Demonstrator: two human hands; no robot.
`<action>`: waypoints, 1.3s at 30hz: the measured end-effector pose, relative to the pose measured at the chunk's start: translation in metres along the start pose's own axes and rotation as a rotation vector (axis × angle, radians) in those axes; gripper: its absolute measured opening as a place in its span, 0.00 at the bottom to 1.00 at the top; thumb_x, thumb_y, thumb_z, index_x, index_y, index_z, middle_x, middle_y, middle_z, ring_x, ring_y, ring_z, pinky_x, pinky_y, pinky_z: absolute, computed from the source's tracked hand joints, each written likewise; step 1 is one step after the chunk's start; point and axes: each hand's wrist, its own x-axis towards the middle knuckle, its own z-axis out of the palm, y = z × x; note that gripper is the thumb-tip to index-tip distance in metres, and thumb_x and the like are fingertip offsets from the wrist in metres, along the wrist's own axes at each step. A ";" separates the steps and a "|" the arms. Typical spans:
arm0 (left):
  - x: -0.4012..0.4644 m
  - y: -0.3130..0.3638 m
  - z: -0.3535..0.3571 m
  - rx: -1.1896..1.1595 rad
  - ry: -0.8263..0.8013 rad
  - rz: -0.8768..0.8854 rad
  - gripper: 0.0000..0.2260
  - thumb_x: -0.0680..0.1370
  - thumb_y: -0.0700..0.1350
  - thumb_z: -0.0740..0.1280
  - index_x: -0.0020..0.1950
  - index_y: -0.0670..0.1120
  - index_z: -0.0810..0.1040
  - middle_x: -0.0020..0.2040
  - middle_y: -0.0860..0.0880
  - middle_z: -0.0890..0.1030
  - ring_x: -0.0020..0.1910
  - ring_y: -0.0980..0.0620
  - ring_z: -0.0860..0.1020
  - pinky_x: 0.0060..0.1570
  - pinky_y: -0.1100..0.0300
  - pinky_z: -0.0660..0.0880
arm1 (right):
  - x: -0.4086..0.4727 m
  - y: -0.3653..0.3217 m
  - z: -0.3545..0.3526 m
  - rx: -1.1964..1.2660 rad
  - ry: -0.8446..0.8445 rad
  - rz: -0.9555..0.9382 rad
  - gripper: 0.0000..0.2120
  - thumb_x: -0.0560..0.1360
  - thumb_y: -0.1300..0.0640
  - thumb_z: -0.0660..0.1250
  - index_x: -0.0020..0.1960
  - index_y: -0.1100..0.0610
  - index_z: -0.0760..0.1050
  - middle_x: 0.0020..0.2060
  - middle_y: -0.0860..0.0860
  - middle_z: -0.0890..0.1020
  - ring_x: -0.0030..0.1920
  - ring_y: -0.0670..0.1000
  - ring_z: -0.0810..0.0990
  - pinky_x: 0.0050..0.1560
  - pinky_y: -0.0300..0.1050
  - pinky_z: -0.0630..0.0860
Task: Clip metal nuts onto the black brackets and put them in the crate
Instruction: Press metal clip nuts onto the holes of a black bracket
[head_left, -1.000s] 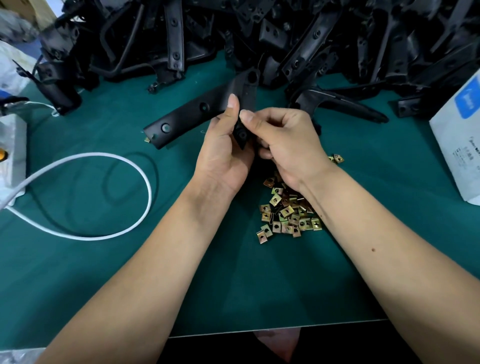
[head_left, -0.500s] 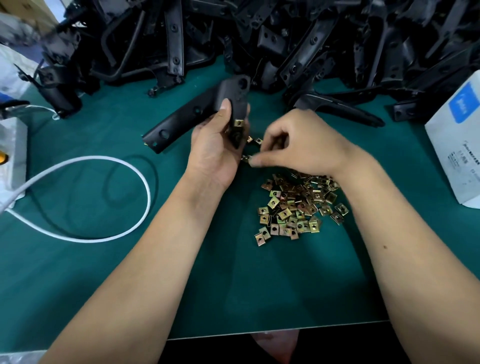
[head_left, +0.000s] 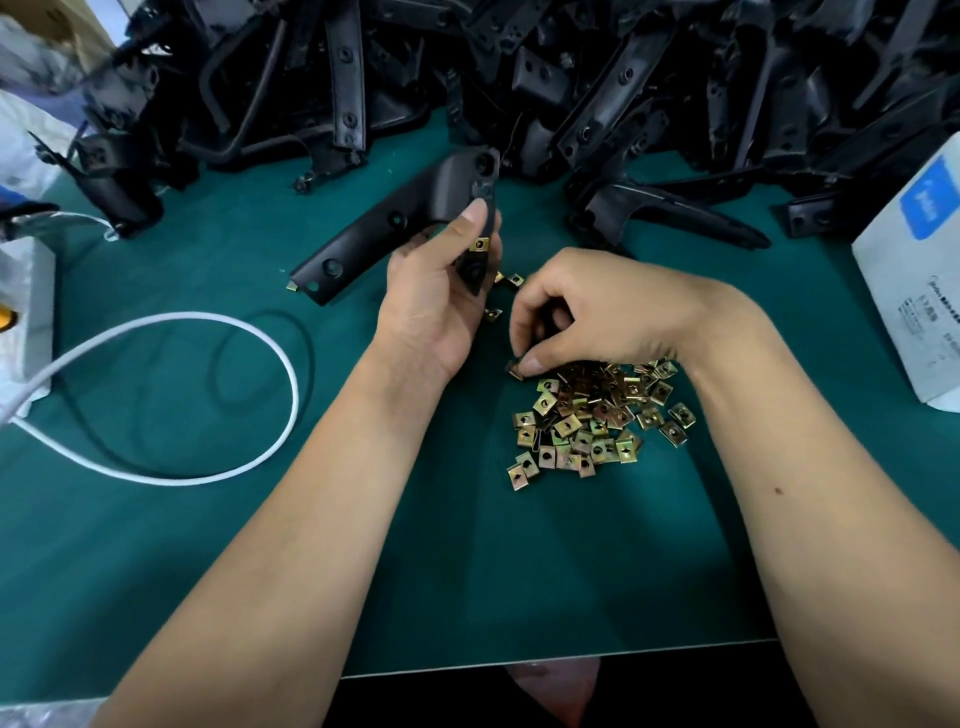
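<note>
We hold the bracket (head_left: 395, 228) raised in the left hand (head_left: 436, 306), grip wrapped around it, exposing its clip edge — the right hand (head_left: 597, 317) pinches a nut (head_left: 517, 370) from the counter (head_left: 519, 571) pile.

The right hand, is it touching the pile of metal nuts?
Touching. The head view shows the right hand with fingertips pinching a nut at the upper-left edge of the pile of metal nuts.

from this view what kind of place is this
Probably a factory assembly bench: a big heap of identical black plastic brackets, a loose pile of brass-coloured metal clip nuts, and a green work mat.
</note>
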 end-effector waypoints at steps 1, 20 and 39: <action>0.000 0.000 0.000 0.005 -0.004 0.002 0.03 0.77 0.34 0.71 0.50 0.39 0.82 0.42 0.47 0.85 0.42 0.54 0.84 0.44 0.64 0.80 | 0.001 0.001 0.001 0.010 0.025 0.000 0.05 0.72 0.55 0.80 0.41 0.49 0.83 0.29 0.37 0.80 0.29 0.38 0.75 0.31 0.29 0.69; -0.009 -0.002 0.006 0.215 0.021 0.028 0.22 0.75 0.27 0.71 0.67 0.30 0.72 0.56 0.34 0.74 0.49 0.41 0.80 0.45 0.55 0.83 | 0.016 0.003 0.018 0.537 0.738 0.086 0.08 0.81 0.59 0.68 0.46 0.54 0.85 0.33 0.47 0.84 0.34 0.43 0.78 0.37 0.39 0.75; -0.010 -0.002 0.007 0.164 0.011 -0.020 0.17 0.80 0.37 0.70 0.67 0.33 0.77 0.53 0.41 0.86 0.48 0.50 0.86 0.49 0.59 0.82 | 0.014 0.001 0.015 0.981 0.866 0.092 0.05 0.75 0.65 0.75 0.51 0.61 0.83 0.42 0.57 0.87 0.36 0.46 0.80 0.38 0.39 0.75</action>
